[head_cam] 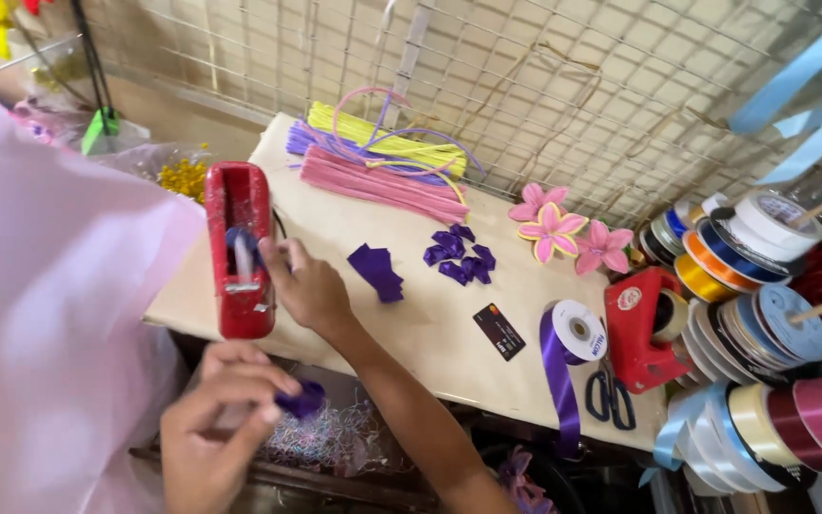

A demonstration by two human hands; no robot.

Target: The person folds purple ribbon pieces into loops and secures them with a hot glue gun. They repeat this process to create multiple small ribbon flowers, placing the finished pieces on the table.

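We pinch a folded purple ribbon piece (302, 398) in our left hand (221, 428), keeping its fold, while our right hand (302, 286) grips tape at the red dispenser (240, 249) just beyond

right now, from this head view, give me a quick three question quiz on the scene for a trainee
1. True or false: the left hand pinches a folded purple ribbon piece.
2. What does the right hand touch? A) scissors B) red tape dispenser C) pink flowers
3. What lies just right of the purple ribbon spool?

Key
1. True.
2. B, the red tape dispenser at the table's left edge.
3. A second red tape dispenser, with black scissors below it.
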